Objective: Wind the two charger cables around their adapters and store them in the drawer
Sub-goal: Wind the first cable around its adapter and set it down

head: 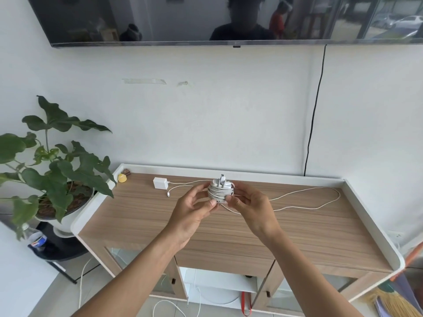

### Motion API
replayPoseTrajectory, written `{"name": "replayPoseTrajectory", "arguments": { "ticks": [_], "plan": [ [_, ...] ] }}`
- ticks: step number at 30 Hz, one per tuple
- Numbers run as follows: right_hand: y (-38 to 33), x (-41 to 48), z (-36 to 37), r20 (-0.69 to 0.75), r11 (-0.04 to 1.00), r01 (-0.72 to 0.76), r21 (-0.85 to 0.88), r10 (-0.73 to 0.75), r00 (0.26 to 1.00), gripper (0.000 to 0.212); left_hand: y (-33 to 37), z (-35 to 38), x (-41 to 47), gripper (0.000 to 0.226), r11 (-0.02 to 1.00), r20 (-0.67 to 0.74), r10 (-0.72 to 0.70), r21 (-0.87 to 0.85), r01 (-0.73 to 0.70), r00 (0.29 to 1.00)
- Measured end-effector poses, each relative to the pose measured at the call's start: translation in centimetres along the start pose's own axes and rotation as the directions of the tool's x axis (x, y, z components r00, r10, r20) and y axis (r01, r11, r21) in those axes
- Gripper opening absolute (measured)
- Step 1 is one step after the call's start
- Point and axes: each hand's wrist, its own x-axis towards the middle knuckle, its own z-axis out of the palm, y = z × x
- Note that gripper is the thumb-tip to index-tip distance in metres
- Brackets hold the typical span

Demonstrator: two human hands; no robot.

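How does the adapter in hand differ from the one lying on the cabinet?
1. The held adapter is wrapped in its wound cable. The lying adapter is bare, with its loose cable trailing off.
2. The held adapter is gripped by the left hand and right hand above the cabinet top. The lying adapter rests on it, untouched.
Both are white.

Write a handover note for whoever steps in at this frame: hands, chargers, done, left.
Left hand: grips the first charger, held above the cabinet top.
Right hand: pinches the coil's lower edge, apparently tucking in the cable end.
Second adapter: lies far left on the top; a loose cable, apparently its own, loops away to the right.
Drawer: closed.
Done: first cable all but wound.
Left: secure its end, wind the second, open the drawer, store both.
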Motion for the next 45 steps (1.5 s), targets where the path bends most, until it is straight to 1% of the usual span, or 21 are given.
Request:
{"name": "replayPoseTrajectory", "arguments": {
  "ticks": [8, 12, 15, 19, 24, 28, 31, 34, 36, 39, 41, 45],
  "plan": [
    [2.1, 2.9, 2.3, 0.039, 0.999, -0.039, 0.003, 0.039, 0.998, 0.028, -0.9, -3.4, 2.4, 0.042, 0.999, -0.046, -0.047, 0.007, 0.048, 0.998],
    [4.4, 5.5, 3.8, 0.043, 0.992, -0.124, 0.005, 0.124, 0.991, 0.033, -2.0, -5.7, 4.8, 0.038, 0.995, -0.090, -0.088, 0.029, 0.091, 0.992],
    [6.8, 7.2, 5.3, 0.043, 0.980, -0.198, 0.018, 0.197, 0.979, 0.025, -3.7, -7.6, 6.4, 0.035, 0.989, -0.134, -0.140, 0.030, 0.145, 0.981],
    [10.6, 8.6, 7.5, 0.020, 0.951, -0.309, 0.015, 0.309, 0.951, 0.022, -6.8, -10.8, 7.8, 0.031, 0.968, -0.172, -0.238, 0.035, 0.247, 0.956],
    [15.6, 10.5, 10.2, -0.009, 0.890, -0.454, -0.026, 0.454, 0.891, 0.021, -11.0, -14.9, 9.5, 0.031, 0.928, -0.214, -0.354, 0.040, 0.370, 0.910],
    [19.9, 11.3, 12.2, -0.024, 0.854, -0.510, -0.101, 0.511, 0.859, 0.026, -14.2, -17.1, 10.5, 0.028, 0.894, -0.263, -0.424, 0.028, 0.446, 0.867],
    [22.2, 11.7, 13.4, -0.046, 0.827, -0.550, -0.116, 0.549, 0.835, 0.023, -15.9, -18.6, 10.9, 0.023, 0.877, -0.282, -0.462, -0.001, 0.481, 0.841],
    [23.9, 12.2, 14.3, -0.044, 0.811, -0.572, -0.124, 0.571, 0.820, 0.020, -17.2, -20.2, 11.4, 0.026, 0.862, -0.287, -0.485, 0.005, 0.508, 0.826],
    [24.6, 12.5, 14.8, -0.051, 0.798, -0.588, -0.132, 0.587, 0.808, 0.020, -18.0, -21.0, 11.7, 0.028, 0.847, -0.289, -0.495, 0.049, 0.529, 0.819],
    [25.9, 13.0, 15.3, -0.074, 0.769, -0.625, -0.132, 0.621, 0.780, 0.022, -19.0, -21.6, 12.1, 0.027, 0.810, -0.319, -0.488, 0.182, 0.558, 0.812],
    [26.7, 13.1, 15.5, -0.081, 0.743, -0.656, -0.132, 0.651, 0.755, 0.025, -19.5, -21.8, 12.4, 0.028, 0.794, -0.336, -0.461, 0.257, 0.551, 0.821],
    [27.7, 13.3, 15.9, -0.094, 0.710, -0.694, -0.118, 0.688, 0.719, 0.034, -20.0, -22.4, 12.4, 0.031, 0.769, -0.320, -0.424, 0.367, 0.523, 0.847]
  ]
}}
